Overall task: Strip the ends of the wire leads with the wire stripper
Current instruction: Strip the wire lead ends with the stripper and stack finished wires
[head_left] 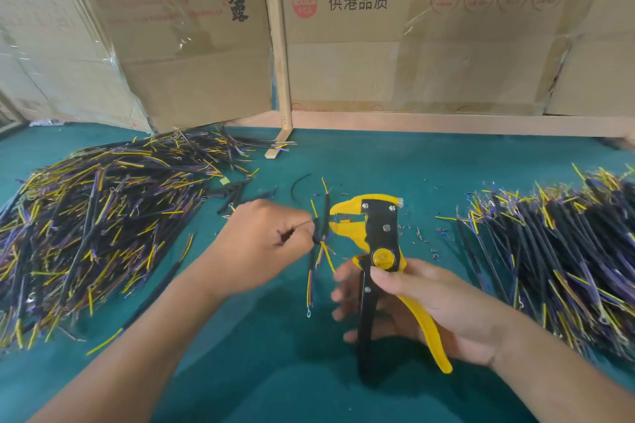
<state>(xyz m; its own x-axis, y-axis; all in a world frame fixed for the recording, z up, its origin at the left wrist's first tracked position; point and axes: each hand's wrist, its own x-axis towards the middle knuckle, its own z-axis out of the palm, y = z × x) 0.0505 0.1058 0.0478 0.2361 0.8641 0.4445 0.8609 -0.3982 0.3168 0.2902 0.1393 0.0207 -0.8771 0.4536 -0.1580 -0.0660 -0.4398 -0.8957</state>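
My left hand point(261, 237) pinches a small bunch of wire leads point(321, 233), black-sheathed with yellow and purple strands fanning out above and below the fingers. My right hand point(412, 299) grips the yellow-and-black wire stripper point(374, 237) by its handles, thumb near the yellow pivot knob. The stripper's yellow jaws point left, their tips just right of the leads; whether they touch a strand I cannot tell.
A big heap of wire leads point(99, 216) covers the green table point(378, 165) at the left, another heap point(556, 251) lies at the right. Small insulation scraps point(422, 237) dot the cloth by the stripper. Cardboard boxes point(412, 45) and a wooden post point(278, 45) wall the back.
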